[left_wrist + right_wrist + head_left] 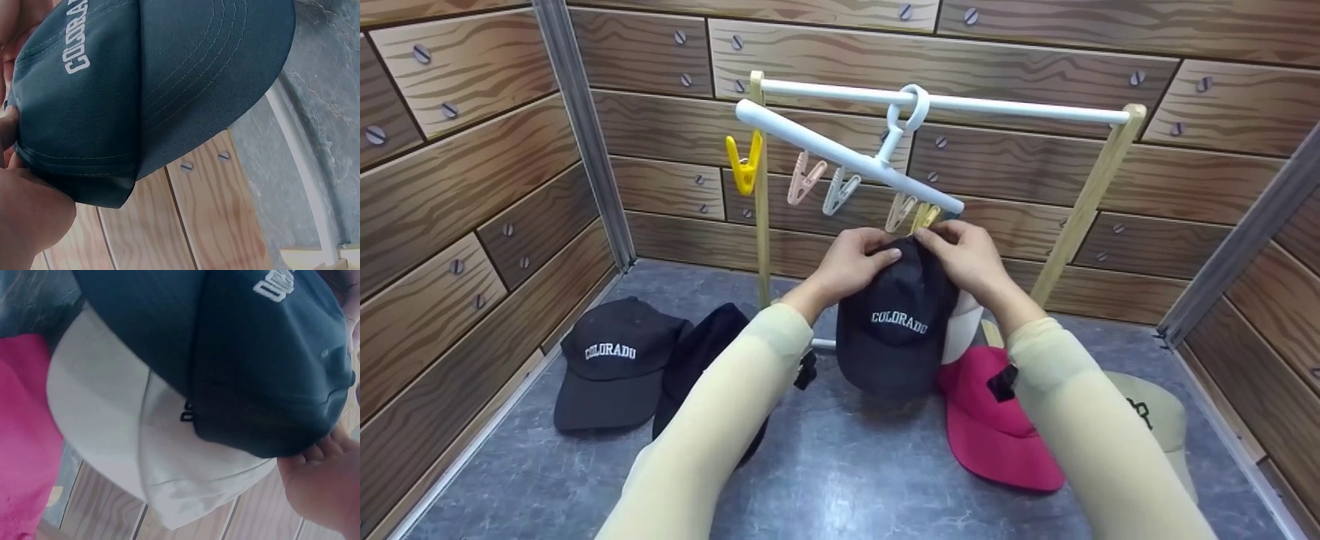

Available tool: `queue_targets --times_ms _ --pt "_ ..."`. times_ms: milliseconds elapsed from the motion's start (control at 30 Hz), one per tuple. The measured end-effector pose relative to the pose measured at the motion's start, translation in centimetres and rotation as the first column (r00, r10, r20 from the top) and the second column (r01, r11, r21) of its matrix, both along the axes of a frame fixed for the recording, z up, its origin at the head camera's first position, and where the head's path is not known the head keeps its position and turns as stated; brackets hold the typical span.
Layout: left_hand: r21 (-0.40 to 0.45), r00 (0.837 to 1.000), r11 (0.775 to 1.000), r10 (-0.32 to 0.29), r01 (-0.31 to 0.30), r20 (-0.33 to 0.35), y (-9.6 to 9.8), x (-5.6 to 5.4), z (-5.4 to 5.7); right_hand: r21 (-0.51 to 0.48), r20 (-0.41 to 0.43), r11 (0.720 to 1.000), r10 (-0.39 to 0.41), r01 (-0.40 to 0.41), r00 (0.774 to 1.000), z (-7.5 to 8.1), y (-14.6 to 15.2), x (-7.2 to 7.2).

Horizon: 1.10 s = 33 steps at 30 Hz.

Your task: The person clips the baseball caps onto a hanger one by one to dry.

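A black baseball cap (896,322) with white COLORADO lettering hangs crown up below the hanger's lower end. My left hand (851,262) grips its crown from the left, thumb across the front. At the right of the crown my right hand (969,255) pinches the cap top, right at the yellow clip (928,216); its other fingers curl behind the fabric in the right wrist view. A pale beige clip (901,213) hangs beside that yellow one. Behind the black cap is a white cap (101,399), partly hidden.
The white clip hanger (840,154) hangs tilted from a rack bar (1020,109). More clips, pink (805,180), white (841,191) and yellow (745,165), hang leftward. On the table lie a black cap (615,360), a dark cap (701,360), a red cap (997,427) and a beige cap (1162,412).
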<state>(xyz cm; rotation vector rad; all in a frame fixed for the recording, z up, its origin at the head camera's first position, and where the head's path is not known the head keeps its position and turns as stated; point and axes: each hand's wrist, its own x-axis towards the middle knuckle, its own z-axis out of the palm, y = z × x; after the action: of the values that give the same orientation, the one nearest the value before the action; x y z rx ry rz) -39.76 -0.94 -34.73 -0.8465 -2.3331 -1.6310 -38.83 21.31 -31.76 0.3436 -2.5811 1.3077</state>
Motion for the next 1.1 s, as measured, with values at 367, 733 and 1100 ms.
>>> queue_targets --times_ms 367,733,1100 --pt "-0.005 1.0 1.0 0.007 -0.007 0.015 0.1 0.2 0.1 -0.149 0.009 0.975 -0.168 0.168 0.986 1.2 -2.6 -0.2" --pt "0.001 0.999 1.0 -0.017 0.017 0.041 0.4 0.3 -0.5 -0.276 0.032 0.944 -0.182 0.184 0.983 1.2 -3.0 -0.3" --pt "0.04 0.997 0.999 -0.037 0.034 0.062 -0.2 0.4 -1.0 -0.413 0.046 0.898 -0.144 0.15 0.988 1.1 -3.3 0.0"
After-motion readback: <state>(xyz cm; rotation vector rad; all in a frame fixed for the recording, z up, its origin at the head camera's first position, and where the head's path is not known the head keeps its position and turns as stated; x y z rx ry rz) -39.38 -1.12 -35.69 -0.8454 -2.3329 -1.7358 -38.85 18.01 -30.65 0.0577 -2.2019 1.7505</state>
